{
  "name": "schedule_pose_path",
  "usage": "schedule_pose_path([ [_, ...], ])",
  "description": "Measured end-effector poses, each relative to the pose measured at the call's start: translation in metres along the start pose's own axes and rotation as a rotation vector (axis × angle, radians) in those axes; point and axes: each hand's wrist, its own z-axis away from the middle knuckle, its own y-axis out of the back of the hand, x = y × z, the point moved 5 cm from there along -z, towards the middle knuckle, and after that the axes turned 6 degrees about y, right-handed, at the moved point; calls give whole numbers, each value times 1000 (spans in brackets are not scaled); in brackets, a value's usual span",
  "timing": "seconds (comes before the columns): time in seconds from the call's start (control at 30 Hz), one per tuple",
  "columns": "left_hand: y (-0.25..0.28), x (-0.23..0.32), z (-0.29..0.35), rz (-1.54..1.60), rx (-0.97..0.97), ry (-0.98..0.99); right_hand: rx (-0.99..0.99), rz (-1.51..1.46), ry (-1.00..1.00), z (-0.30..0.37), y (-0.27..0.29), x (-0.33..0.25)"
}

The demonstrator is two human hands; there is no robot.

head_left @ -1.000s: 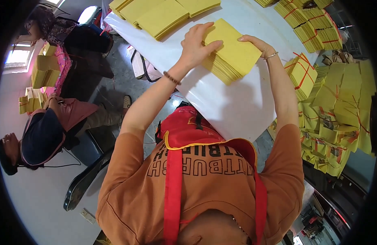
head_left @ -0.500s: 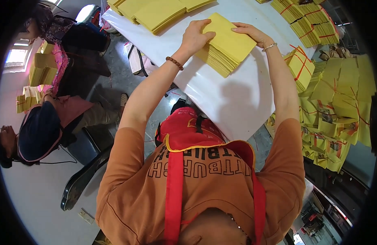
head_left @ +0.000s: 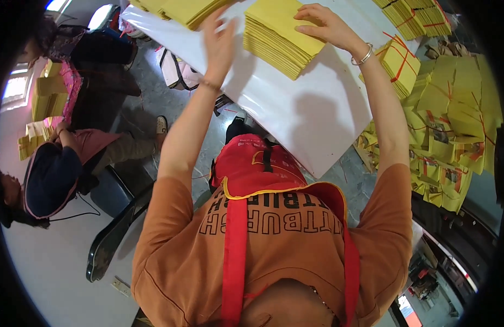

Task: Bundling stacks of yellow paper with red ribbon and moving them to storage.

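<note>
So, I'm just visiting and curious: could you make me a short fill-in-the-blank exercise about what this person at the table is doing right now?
1. The ____ hand touches the middle yellow paper stack.
2. That stack lies on a table whose surface is ____ in colour.
3. The yellow-trimmed apron is mainly ____.
4. The seated co-worker appears on the picture's ____ side.

Missing words: right; white; red; left.

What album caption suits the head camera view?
Right hand on a stack of yellow paper, blurred left hand beside it, over a white tabletop.
</note>
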Motion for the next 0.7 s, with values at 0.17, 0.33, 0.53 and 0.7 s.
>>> schedule_pose_path([
  [0.17, 92, -177, 136, 204, 382, 512, 46, 160, 200, 7, 14, 2],
  [0.33, -25, -311, 278, -603, -515, 80, 87, 269, 255, 1, 5, 10],
  [0.53, -144, -330, 256, -437, -586, 10, 180, 266, 279, 7, -1, 1],
  [0.7, -199, -318, 275, -329, -680, 27, 195, 278, 267, 9, 5, 0],
])
